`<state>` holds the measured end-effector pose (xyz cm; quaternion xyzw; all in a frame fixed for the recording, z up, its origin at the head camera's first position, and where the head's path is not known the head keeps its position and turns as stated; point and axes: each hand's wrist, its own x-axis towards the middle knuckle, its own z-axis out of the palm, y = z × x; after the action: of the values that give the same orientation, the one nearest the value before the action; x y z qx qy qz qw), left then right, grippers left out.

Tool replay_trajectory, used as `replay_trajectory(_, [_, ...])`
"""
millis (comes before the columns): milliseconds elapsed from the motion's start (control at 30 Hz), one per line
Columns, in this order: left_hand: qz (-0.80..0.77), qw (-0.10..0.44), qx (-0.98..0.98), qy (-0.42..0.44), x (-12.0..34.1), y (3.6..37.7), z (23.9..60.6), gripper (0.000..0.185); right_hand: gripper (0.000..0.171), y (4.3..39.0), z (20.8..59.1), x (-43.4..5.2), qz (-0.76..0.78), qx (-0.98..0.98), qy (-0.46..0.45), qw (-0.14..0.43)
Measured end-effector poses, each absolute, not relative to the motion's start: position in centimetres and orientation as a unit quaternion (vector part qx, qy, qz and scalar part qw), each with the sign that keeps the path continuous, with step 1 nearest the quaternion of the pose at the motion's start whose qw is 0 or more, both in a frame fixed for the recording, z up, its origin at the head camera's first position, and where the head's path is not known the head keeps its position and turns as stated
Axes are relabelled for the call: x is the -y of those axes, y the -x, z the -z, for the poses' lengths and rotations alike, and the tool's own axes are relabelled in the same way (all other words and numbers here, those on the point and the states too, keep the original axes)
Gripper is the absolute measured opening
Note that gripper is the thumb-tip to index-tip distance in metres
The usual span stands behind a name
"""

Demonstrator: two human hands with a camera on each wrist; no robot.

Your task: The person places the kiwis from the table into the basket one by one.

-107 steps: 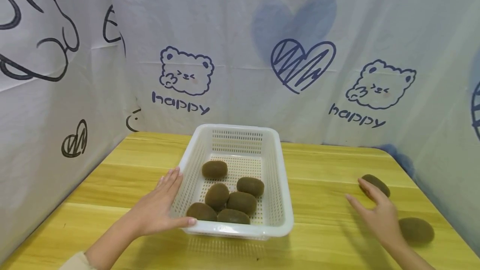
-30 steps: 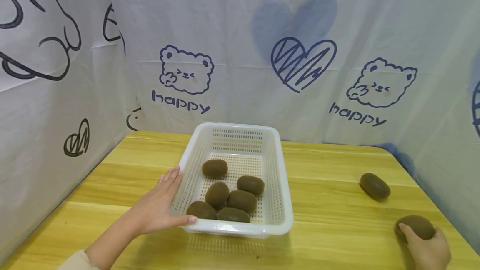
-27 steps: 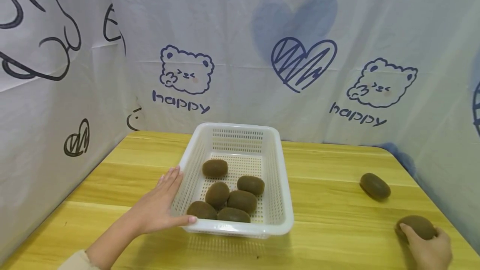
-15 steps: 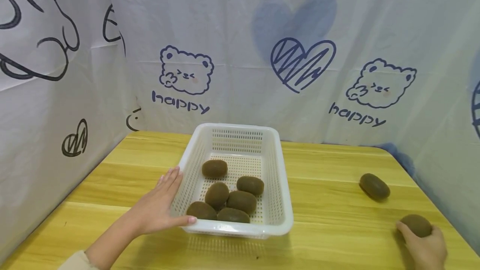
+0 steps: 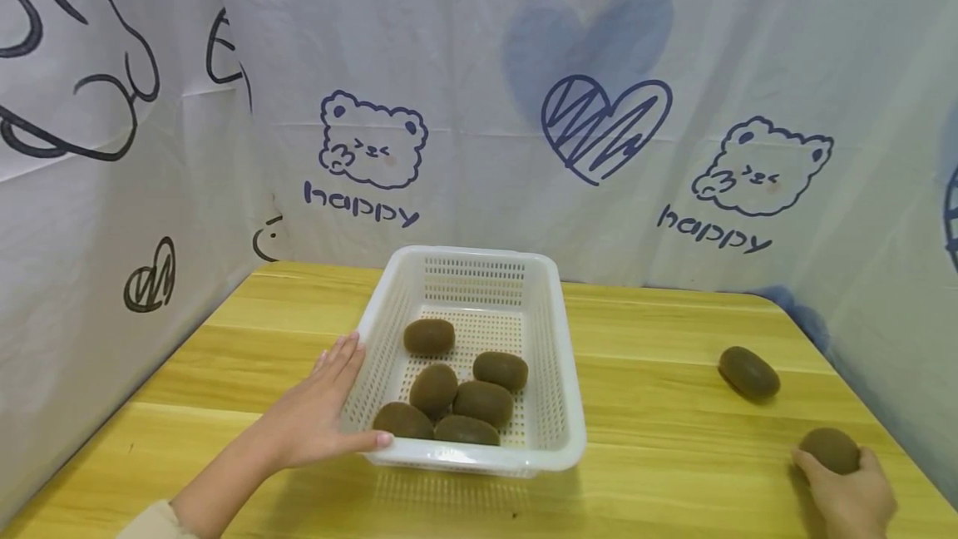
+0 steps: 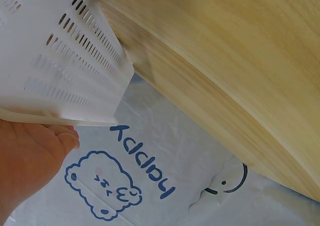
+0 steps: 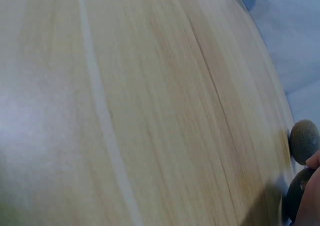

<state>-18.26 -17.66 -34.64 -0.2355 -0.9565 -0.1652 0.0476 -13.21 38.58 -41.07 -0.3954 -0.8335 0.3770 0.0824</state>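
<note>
White perforated plastic forms the rectangular basket (image 5: 557, 406) at the middle of the table (image 5: 659, 472), its walls and floor pierced with rows of small slots and its rim smooth and rounded. Six kiwis lie loose on the basket's floor, each an oval with dull, fuzzy brown skin: one kiwi (image 5: 428, 337) sits alone toward the far end, and the five others (image 5: 482, 403) cluster near the front wall, several touching one another.

The left hand (image 5: 318, 418) rests on the basket's left side, fingers straight along the outer wall and the thumb stretched along the near rim; the left wrist view shows the slotted wall directly above the palm (image 6: 25, 161). The fingers are relaxed rather than curled.

At the table's right front edge, the right hand (image 5: 849, 493) curls its fingers and thumb round a kiwi (image 5: 831, 449) that still sits on the wood, grasping it from the near side. The right wrist view catches only a fingertip and rounded brown fruit at the frame's edge. A second loose kiwi (image 5: 748, 372) lies farther back on the right, well apart from the basket and apart from the held one.

The tabletop is smooth yellow wood with long pale grain streaks. White fabric (image 5: 479, 90) printed with blue bears, hearts and the word "happy" hangs behind and on both sides, showing faint creases.
</note>
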Motion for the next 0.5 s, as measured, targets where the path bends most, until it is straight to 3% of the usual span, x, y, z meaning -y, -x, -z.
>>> replay_trajectory(500, [0.151,0.050,0.960,0.233,17.7,18.3,34.7,0.113,0.083,14.3,39.8,-38.5,-0.355,0.879,0.315,0.054])
